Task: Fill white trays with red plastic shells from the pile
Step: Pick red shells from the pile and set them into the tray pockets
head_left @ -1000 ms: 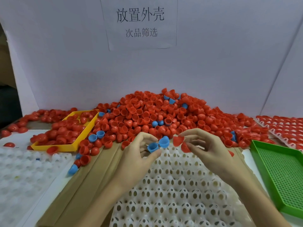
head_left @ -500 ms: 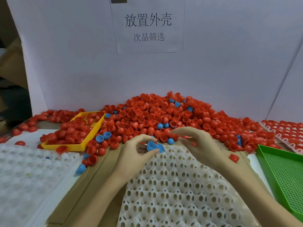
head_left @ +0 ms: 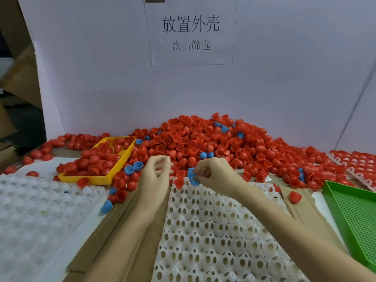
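Red shells (head_left: pixel 203 143) sit heaped at the back, just beyond the white tray (head_left: pixel 213 231), handy for both hands. Right hand (head_left: pixel 213 176) pinches a blue shell (head_left: pixel 192 177) at the tray's far edge, likely culling it. Left hand (head_left: pixel 156 176) hovers curled; its hold I cannot tell.
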`<state>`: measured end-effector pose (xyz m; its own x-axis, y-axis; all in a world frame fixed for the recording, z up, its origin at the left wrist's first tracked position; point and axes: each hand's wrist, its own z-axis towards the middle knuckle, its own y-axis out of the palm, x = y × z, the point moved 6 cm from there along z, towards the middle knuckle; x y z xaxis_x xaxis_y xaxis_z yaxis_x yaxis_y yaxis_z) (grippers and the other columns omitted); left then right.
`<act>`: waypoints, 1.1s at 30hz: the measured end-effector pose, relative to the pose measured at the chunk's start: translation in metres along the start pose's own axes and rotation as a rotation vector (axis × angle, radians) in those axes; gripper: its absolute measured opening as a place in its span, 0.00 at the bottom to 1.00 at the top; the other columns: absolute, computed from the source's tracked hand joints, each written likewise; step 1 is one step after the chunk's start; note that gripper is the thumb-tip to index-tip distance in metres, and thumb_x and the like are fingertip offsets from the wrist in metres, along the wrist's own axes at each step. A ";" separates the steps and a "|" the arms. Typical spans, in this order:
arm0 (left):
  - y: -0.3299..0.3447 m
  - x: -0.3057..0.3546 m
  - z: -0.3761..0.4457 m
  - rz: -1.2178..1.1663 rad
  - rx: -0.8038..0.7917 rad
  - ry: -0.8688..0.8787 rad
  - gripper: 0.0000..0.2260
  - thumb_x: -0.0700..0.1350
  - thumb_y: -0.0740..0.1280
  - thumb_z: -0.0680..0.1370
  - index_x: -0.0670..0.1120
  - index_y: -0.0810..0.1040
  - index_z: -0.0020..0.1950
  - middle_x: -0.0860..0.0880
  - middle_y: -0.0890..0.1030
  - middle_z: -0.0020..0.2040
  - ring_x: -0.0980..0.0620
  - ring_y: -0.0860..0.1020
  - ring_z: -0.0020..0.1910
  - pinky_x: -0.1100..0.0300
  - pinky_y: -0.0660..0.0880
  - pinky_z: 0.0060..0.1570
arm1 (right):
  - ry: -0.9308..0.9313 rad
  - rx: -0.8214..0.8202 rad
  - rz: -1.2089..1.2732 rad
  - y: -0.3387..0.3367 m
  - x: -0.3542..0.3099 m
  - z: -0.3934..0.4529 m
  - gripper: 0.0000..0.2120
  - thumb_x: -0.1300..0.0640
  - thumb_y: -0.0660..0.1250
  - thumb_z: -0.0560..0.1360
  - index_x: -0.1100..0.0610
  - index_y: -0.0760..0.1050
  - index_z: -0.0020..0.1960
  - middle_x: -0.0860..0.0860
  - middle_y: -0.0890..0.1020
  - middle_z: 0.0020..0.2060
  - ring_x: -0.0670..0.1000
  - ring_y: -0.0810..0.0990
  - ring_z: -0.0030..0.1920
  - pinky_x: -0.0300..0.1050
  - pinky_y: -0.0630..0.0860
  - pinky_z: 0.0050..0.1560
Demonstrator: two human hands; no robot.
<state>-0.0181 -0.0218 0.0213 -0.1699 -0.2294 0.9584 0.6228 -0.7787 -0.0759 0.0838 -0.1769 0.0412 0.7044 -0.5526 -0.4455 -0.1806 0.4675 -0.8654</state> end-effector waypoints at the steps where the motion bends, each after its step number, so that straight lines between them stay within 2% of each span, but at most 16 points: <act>1: -0.006 -0.001 0.002 0.021 0.043 -0.003 0.05 0.48 0.64 0.84 0.51 0.78 0.57 0.52 0.83 0.52 0.53 0.83 0.53 0.51 0.82 0.55 | 0.013 -0.014 -0.031 0.006 0.002 0.004 0.08 0.60 0.72 0.79 0.60 0.83 0.56 0.51 0.85 0.44 0.48 0.81 0.41 0.29 0.73 0.38; 4: -0.013 -0.005 0.007 0.046 0.076 -0.026 0.06 0.47 0.63 0.85 0.48 0.79 0.56 0.51 0.83 0.50 0.50 0.82 0.51 0.44 0.81 0.56 | 0.036 -0.062 -0.130 0.021 0.004 0.017 0.09 0.62 0.70 0.79 0.61 0.83 0.58 0.55 0.86 0.49 0.48 0.79 0.41 0.31 0.69 0.37; 7: -0.011 -0.007 0.007 0.082 0.049 -0.027 0.08 0.46 0.63 0.85 0.46 0.80 0.55 0.50 0.84 0.49 0.50 0.82 0.51 0.42 0.80 0.57 | 0.066 -0.106 -0.191 0.028 0.005 0.026 0.11 0.61 0.71 0.78 0.60 0.82 0.60 0.56 0.85 0.50 0.55 0.83 0.47 0.41 0.74 0.42; 11: -0.007 -0.008 0.006 0.129 0.018 -0.020 0.07 0.46 0.63 0.84 0.49 0.81 0.52 0.53 0.84 0.49 0.54 0.82 0.52 0.44 0.80 0.57 | 0.086 -0.172 -0.279 0.032 0.001 0.035 0.13 0.59 0.72 0.77 0.61 0.81 0.61 0.58 0.83 0.54 0.58 0.83 0.51 0.51 0.82 0.50; 13: -0.006 -0.008 0.005 0.134 0.003 -0.018 0.07 0.46 0.63 0.84 0.50 0.81 0.51 0.54 0.84 0.49 0.54 0.82 0.52 0.45 0.80 0.57 | 0.097 -0.192 -0.294 0.031 -0.002 0.038 0.13 0.59 0.70 0.79 0.62 0.82 0.62 0.59 0.83 0.55 0.59 0.83 0.52 0.50 0.83 0.51; 17: -0.007 -0.007 0.006 0.126 0.002 -0.008 0.08 0.44 0.64 0.84 0.49 0.82 0.50 0.54 0.84 0.48 0.55 0.82 0.51 0.45 0.80 0.57 | 0.101 -0.177 -0.295 0.022 -0.003 0.038 0.12 0.66 0.65 0.80 0.62 0.83 0.60 0.59 0.84 0.55 0.58 0.84 0.53 0.51 0.83 0.54; 21: -0.005 -0.005 0.004 0.167 -0.019 0.017 0.08 0.44 0.64 0.84 0.48 0.82 0.50 0.54 0.84 0.47 0.57 0.82 0.50 0.47 0.81 0.55 | 0.112 -0.167 -0.275 0.027 -0.003 0.027 0.11 0.62 0.68 0.80 0.62 0.82 0.61 0.59 0.85 0.55 0.58 0.84 0.53 0.52 0.81 0.55; 24: -0.002 -0.003 0.003 0.184 -0.031 0.035 0.08 0.44 0.64 0.84 0.48 0.82 0.50 0.55 0.84 0.47 0.59 0.82 0.49 0.48 0.82 0.54 | 0.091 -0.099 -0.195 0.025 0.000 0.020 0.10 0.59 0.68 0.81 0.60 0.81 0.61 0.56 0.85 0.52 0.54 0.84 0.48 0.44 0.79 0.48; 26: -0.002 -0.002 0.004 0.190 -0.031 0.045 0.08 0.44 0.64 0.84 0.48 0.82 0.50 0.55 0.84 0.47 0.58 0.82 0.49 0.48 0.82 0.54 | 0.085 -0.062 -0.100 0.014 0.005 0.017 0.08 0.55 0.70 0.81 0.57 0.82 0.58 0.53 0.86 0.44 0.46 0.83 0.39 0.40 0.81 0.42; 28: -0.004 -0.003 0.004 0.188 -0.028 0.043 0.08 0.44 0.64 0.84 0.48 0.82 0.49 0.55 0.84 0.47 0.58 0.82 0.49 0.48 0.81 0.54 | 0.105 0.004 -0.013 -0.003 0.018 0.016 0.07 0.53 0.69 0.81 0.55 0.82 0.56 0.49 0.86 0.39 0.40 0.80 0.31 0.34 0.77 0.33; 29: -0.005 -0.004 0.004 0.187 -0.027 0.039 0.08 0.44 0.64 0.84 0.48 0.82 0.49 0.55 0.84 0.47 0.57 0.82 0.49 0.48 0.81 0.54 | 0.123 0.068 -0.001 -0.014 0.028 0.016 0.08 0.54 0.68 0.82 0.55 0.82 0.56 0.49 0.86 0.40 0.39 0.80 0.32 0.32 0.76 0.32; 30: -0.006 -0.004 0.005 0.187 -0.025 0.036 0.08 0.44 0.64 0.84 0.48 0.82 0.49 0.54 0.84 0.47 0.57 0.82 0.49 0.47 0.81 0.54 | 0.153 0.134 -0.026 -0.025 0.039 0.017 0.08 0.56 0.66 0.82 0.56 0.82 0.58 0.50 0.87 0.45 0.40 0.82 0.38 0.33 0.76 0.37; 32: -0.006 -0.004 0.005 0.191 -0.023 0.035 0.08 0.43 0.63 0.84 0.47 0.82 0.49 0.54 0.84 0.47 0.57 0.82 0.49 0.47 0.81 0.54 | 0.234 0.209 -0.151 -0.042 0.066 0.014 0.12 0.63 0.63 0.82 0.57 0.81 0.62 0.54 0.84 0.55 0.52 0.82 0.52 0.44 0.79 0.51; 33: -0.005 -0.004 0.005 0.194 -0.023 0.037 0.08 0.43 0.63 0.84 0.47 0.82 0.49 0.54 0.84 0.47 0.57 0.82 0.49 0.47 0.81 0.54 | 0.267 0.195 -0.224 -0.044 0.080 0.011 0.15 0.66 0.63 0.80 0.57 0.79 0.64 0.56 0.82 0.58 0.56 0.81 0.57 0.47 0.77 0.55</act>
<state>-0.0170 -0.0139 0.0192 -0.0769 -0.3971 0.9145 0.6293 -0.7308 -0.2645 0.1559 -0.2338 0.0467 0.5040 -0.8035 -0.3167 0.1088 0.4229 -0.8996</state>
